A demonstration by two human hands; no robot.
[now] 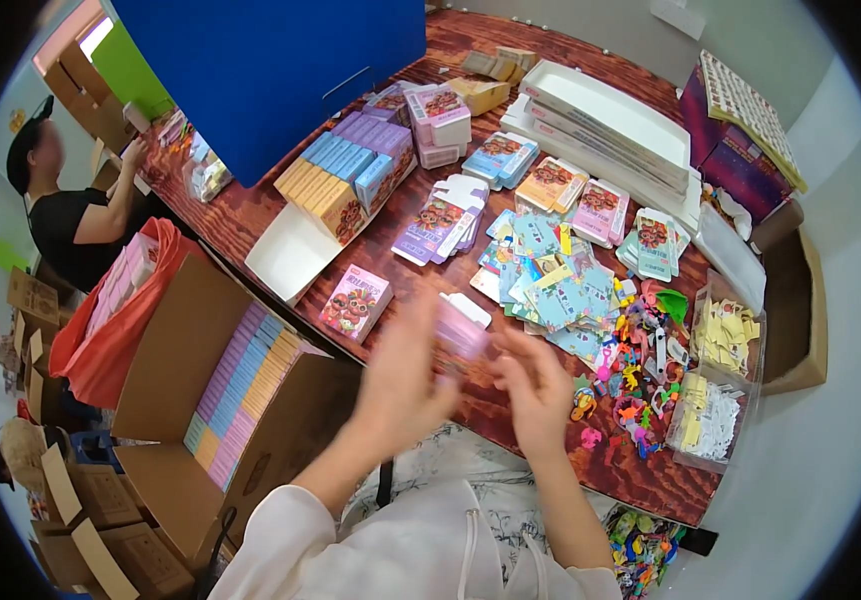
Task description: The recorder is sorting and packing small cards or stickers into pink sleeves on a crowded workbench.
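Observation:
My left hand (pixel 405 375) is closed round a small pink cardboard box (pixel 463 332), both smeared by motion. A white flap stands up at the box's far end. Close by its right side is my right hand (pixel 535 385), with curled, blurred fingertips; whether they grip the box I cannot tell. On the table left of my hands stands a closed pink box (pixel 355 300) with a colourful printed front. Beyond them lies a stack of flat purple cartons (pixel 440 222). A loose pile of blue-green printed cards (pixel 555 285) spreads out ahead of my right hand.
Small colourful plastic toys (pixel 640 375) are heaped at the right, beside a clear tray (pixel 725 462) of paper slips. Filled boxes stand in a white tray (pixel 285 250). An open carton (pixel 155 390) of packed boxes sits left of the table. Another person (pixel 80 215) works farther left.

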